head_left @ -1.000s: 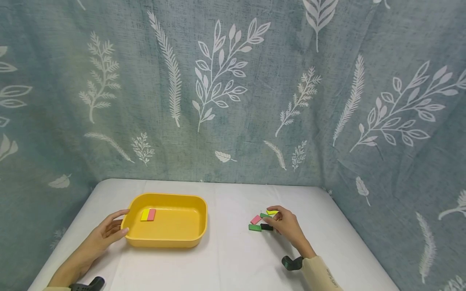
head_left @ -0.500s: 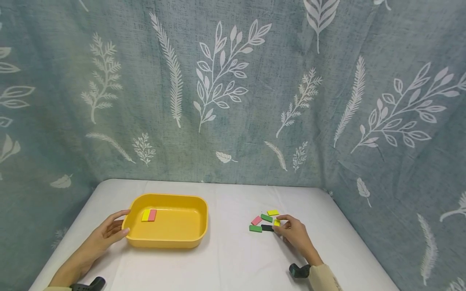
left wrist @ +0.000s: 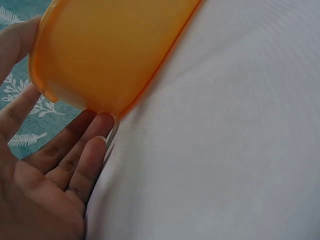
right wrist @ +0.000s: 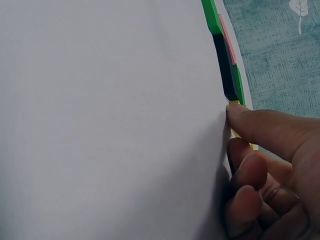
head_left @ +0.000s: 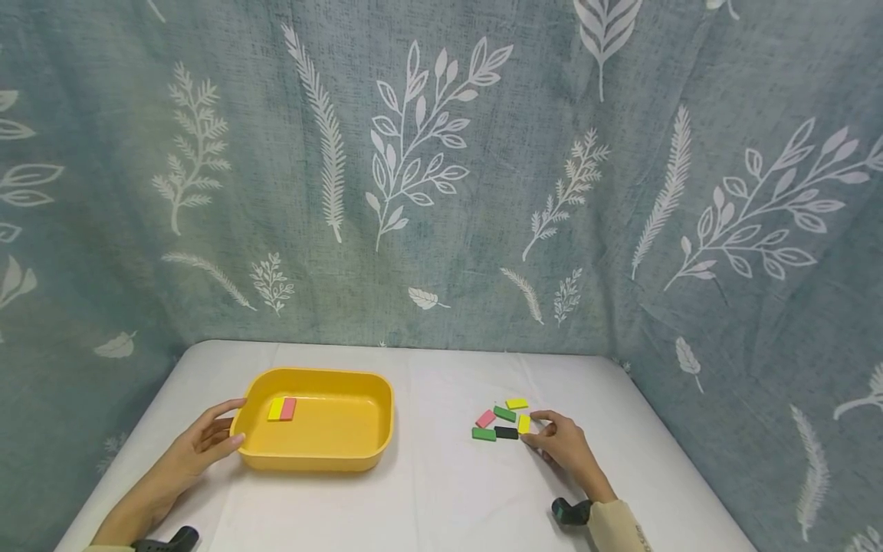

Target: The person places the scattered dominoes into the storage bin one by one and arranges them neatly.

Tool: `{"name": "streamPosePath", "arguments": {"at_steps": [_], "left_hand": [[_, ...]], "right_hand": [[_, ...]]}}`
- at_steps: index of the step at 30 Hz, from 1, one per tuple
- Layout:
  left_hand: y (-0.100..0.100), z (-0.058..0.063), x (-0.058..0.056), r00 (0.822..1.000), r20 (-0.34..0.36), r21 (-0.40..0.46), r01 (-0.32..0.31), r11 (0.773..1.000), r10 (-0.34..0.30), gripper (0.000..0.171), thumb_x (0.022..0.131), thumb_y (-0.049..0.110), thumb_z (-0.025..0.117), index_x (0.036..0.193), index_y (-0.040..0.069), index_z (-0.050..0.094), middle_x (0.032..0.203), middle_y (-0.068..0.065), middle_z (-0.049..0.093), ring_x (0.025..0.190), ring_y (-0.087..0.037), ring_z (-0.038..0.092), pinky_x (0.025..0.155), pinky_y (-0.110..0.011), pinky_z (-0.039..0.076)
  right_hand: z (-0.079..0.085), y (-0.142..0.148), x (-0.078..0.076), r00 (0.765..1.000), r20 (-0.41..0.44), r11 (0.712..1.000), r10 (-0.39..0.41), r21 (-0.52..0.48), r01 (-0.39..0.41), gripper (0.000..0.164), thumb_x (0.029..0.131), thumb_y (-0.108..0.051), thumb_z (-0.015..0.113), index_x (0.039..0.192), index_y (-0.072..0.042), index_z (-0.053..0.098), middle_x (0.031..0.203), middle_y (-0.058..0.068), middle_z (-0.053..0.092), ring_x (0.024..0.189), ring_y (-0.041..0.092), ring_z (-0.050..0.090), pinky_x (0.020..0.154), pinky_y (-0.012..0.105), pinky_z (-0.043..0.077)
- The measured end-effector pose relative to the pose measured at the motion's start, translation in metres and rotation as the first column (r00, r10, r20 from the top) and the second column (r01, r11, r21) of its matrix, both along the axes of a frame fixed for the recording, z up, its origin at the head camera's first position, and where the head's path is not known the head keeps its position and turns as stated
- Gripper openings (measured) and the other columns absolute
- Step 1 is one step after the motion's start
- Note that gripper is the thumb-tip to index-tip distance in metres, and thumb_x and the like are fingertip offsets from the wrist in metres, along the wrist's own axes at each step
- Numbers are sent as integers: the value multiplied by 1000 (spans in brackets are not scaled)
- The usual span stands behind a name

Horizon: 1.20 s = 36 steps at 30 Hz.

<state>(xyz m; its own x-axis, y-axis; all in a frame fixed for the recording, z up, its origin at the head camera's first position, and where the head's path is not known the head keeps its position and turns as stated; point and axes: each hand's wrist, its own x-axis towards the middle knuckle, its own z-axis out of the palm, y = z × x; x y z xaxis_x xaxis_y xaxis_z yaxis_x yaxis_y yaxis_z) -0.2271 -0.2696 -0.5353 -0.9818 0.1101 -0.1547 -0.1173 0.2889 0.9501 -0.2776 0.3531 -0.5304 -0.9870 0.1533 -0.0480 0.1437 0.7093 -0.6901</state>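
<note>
A yellow plastic tray (head_left: pixel 317 462) stands on the left of the table, with a small yellow block (head_left: pixel 276 409) and a pink block (head_left: pixel 287 409) inside near its left end. My left hand (head_left: pixel 196 442) rests its spread fingertips against the tray's left end; in the left wrist view they touch its outer wall. At the right, my right hand (head_left: pixel 567 447) pinches another yellow block (head_left: pixel 524 424) by its ends between thumb and index finger, close over the tabletop. Right beside it lie a black block (head_left: pixel 507 433) and a green block (head_left: pixel 505 414).
A further yellow block (head_left: pixel 516 403), a pink one (head_left: pixel 486 418) and a second green one (head_left: pixel 484 435) lie in the same loose cluster. White cloth covers the table (head_left: pixel 434 491). Teal leaf-patterned curtain (head_left: pixel 441 192) hangs behind it and along the sides.
My right hand has drawn back rightward from over the cluster, uncovering the green and far yellow blocks. The yellow block at its fingertips shows more fully now. My left hand and the tray stay put.
</note>
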Motion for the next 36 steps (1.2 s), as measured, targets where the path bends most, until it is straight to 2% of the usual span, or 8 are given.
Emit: {"name": "streamPosePath", "arguments": {"at_steps": [17, 24, 36], "left_hand": [[-1, 0, -1, 1000, 19, -27, 1, 1000, -1, 85, 98, 45, 69, 163, 17, 21, 159, -27, 31, 141, -46, 37, 112, -72, 27], [-1, -1, -2, 1000, 25, -23, 0, 1000, 1, 85, 99, 45, 68, 163, 17, 20, 159, -26, 31, 140, -45, 38, 113, -72, 27], [0, 0, -1, 1000, 24, -15, 2, 1000, -2, 84, 99, 44, 68, 163, 17, 20, 158, -27, 32, 140, -46, 38, 112, -72, 28]], "right_hand": [[-2, 4, -3, 998, 63, 1000, 0, -17, 1, 56, 83, -27, 87, 132, -9, 67, 72, 6, 63, 55, 17, 54, 50, 30, 45], [-2, 3, -1, 999, 43, 999, 18, -37, -16, 54, 84, -28, 87, 129, -7, 67, 75, 5, 64, 56, 17, 55, 50, 29, 46], [1, 4, -2, 1000, 7, 998, -11, -60, 12, 56, 82, -32, 88, 127, -7, 66, 74, 5, 63, 54, 17, 55, 48, 29, 46]]}}
